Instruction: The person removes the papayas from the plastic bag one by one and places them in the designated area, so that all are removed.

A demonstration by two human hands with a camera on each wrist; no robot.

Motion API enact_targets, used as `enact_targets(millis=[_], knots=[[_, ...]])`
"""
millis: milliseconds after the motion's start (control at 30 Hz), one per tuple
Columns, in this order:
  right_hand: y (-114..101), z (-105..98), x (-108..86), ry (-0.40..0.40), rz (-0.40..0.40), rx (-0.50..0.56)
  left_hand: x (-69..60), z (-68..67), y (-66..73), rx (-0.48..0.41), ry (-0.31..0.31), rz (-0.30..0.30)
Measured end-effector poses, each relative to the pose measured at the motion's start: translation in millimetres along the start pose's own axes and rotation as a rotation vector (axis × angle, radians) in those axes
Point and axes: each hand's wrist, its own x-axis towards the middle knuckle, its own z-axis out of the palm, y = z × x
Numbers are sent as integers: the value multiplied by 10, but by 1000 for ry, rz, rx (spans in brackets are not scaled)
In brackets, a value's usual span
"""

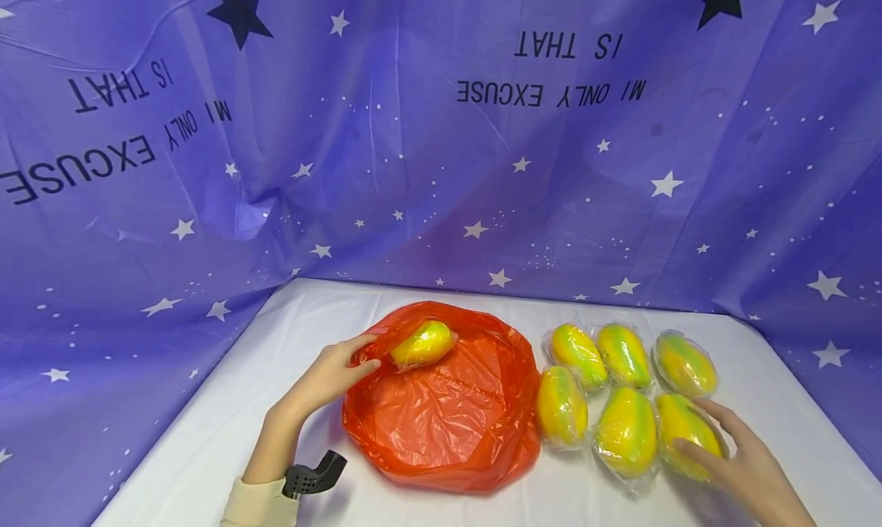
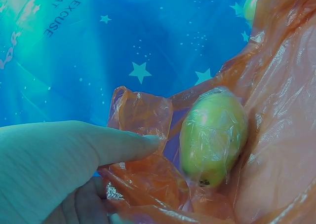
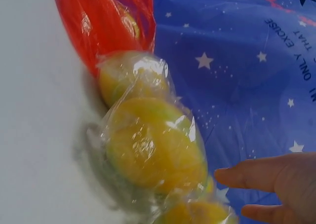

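Note:
My left hand [image 1: 335, 371] pinches the left rim of a red plastic bag [image 1: 441, 427], the thumb inside and the fingers behind the film in the left wrist view. The bag lies wide open. Inside it, against the back wall, sits one yellow-green fruit [image 1: 426, 345] in clear wrap. At the right, my right hand [image 1: 747, 458] reaches over the front right wrapped fruit [image 1: 682, 427], its thumb across the near side and a finger at the far edge. Those fingers look straight and spread in the right wrist view; firm contact cannot be made out.
More wrapped fruits stand close together right of the bag: one touching or nearly touching its side [image 1: 561, 407], a front middle one [image 1: 627, 431], and several behind, such as the back right fruit [image 1: 684, 364]. A white-covered table [image 1: 310, 305] meets a purple starred curtain [image 1: 427, 167].

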Motion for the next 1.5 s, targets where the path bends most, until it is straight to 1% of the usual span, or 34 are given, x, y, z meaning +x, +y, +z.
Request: enact_targets(millis=[100,200,267,400,500,600,667,700,933,1167,1267,1400,1500], knots=[[-84,0,-41,63,-77,32,-4,0,4,-8,-4,-4],[-195,16,-67,117,-119,74,-9,1,6,-10,-7,-9],[-274,36,-75,138,-134,104,-11,0,7,-8,-8,-10],[-419,109,-56,175,-188,164,-10,-2,12,-5,-7,-3],[-530,176,-19,198,-287,214,-4,-3,16,3,-4,3],[-651,252,28,211,-383,235,0,0,16,9,-3,0],[-726,297,58,199,-434,255,2,2,17,12,-5,-3],[-763,320,70,189,-447,268,2,4,17,11,-7,-4],[-986,466,174,103,-463,334,5,14,20,14,-9,-10],[-1220,653,311,59,-537,371,13,19,27,21,-11,-15],[-1322,734,357,31,-545,399,11,22,21,21,-12,-22],[-1447,842,414,4,-523,412,9,20,19,22,-14,-21],[-1534,916,453,-21,-534,419,10,17,24,22,-17,-24]])
